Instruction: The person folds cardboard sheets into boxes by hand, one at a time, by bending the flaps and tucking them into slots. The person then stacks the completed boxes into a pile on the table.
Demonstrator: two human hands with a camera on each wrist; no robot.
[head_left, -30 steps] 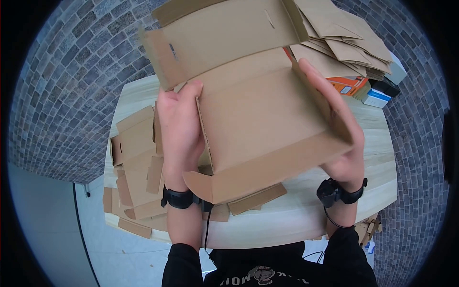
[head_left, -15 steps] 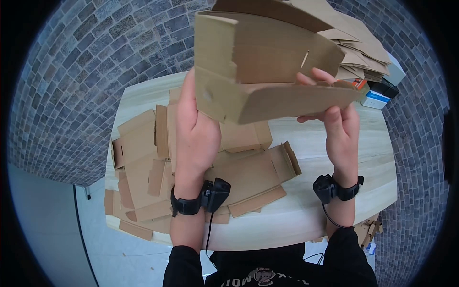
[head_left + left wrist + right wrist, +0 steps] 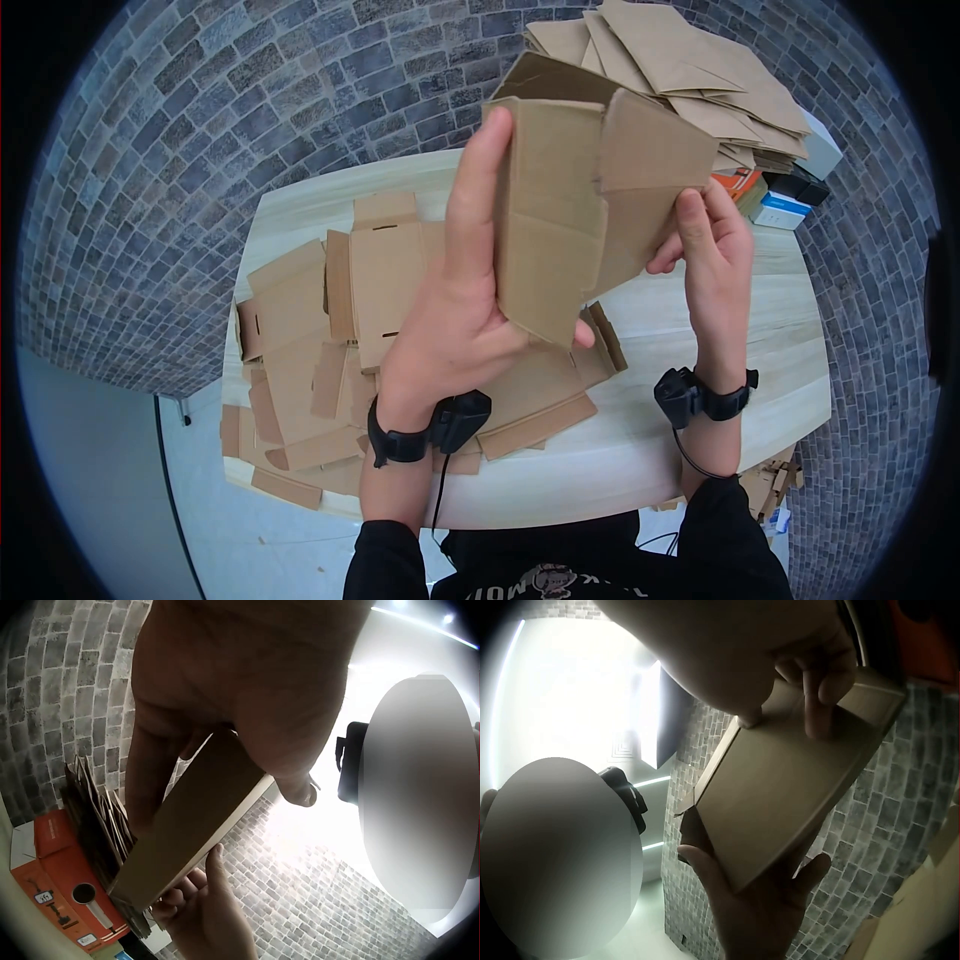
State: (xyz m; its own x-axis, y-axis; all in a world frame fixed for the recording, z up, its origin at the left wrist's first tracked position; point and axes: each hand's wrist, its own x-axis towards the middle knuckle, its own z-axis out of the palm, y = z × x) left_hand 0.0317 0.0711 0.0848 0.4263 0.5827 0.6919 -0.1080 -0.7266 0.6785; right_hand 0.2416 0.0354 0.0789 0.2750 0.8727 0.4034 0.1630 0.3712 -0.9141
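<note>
Cardboard box [image 3: 550, 220], held up: landmark. Left hand [image 3: 460, 310] blocked its left side; right hand [image 3: 718, 265], its right edge. Flattened cardboard [image 3: 290, 390] obstructed the tabletop [image 3: 790, 320] left of the box and on its near side. Stacked sheets [image 3: 690, 75] stood beyond it, rightward. Passage: bare tabletop lay right of it.

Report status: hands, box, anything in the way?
Left hand gripping box; right hand pinching its edge. Box partly folded, held above table. Flattened cardboard pieces on table below.
</note>
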